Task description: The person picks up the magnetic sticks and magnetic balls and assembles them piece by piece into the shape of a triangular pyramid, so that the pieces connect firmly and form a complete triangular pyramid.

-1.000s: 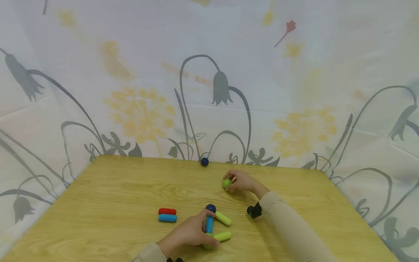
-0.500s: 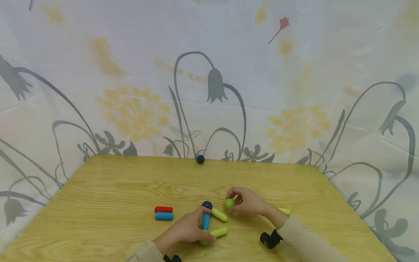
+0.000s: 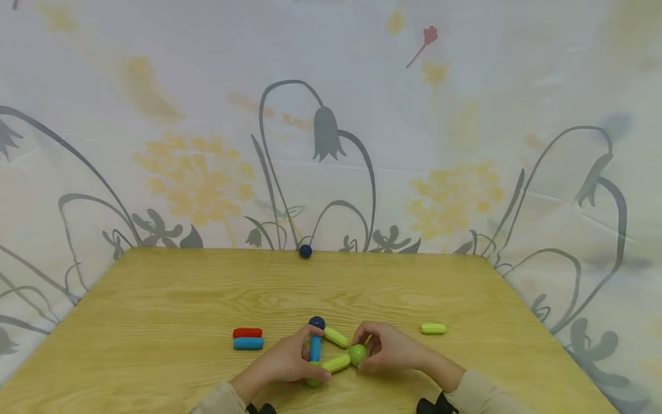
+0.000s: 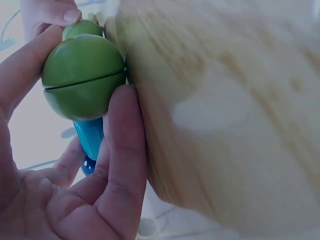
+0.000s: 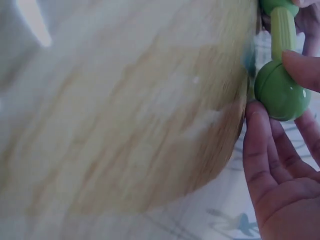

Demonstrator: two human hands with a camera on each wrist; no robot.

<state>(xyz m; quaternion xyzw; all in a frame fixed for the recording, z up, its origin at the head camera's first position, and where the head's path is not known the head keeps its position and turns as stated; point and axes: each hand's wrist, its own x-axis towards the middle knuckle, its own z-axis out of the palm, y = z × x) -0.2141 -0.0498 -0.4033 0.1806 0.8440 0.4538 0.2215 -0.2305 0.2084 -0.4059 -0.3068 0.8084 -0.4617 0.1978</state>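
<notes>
On the wooden table [image 3: 181,299] lies a small frame of rods and balls. My left hand [image 3: 281,362] pinches a green ball [image 4: 82,75] at the near corner, where a blue rod [image 3: 314,347] and a green rod [image 3: 336,363] meet. The blue rod runs up to a dark blue ball [image 3: 316,322], and another green rod [image 3: 336,337] slants off from that ball. My right hand [image 3: 385,349] pinches a second green ball [image 3: 358,353] [image 5: 281,90] against the right end of the near green rod [image 5: 282,30].
A red rod [image 3: 247,332] and a blue rod [image 3: 248,343] lie side by side left of the frame. A loose green rod [image 3: 433,328] lies to the right. A dark blue ball [image 3: 306,251] sits at the far table edge, against the flowered cloth [image 3: 331,115].
My right hand has carried the green ball from the far middle of the table down to the near green rod's end. The left hand stayed on the frame.
</notes>
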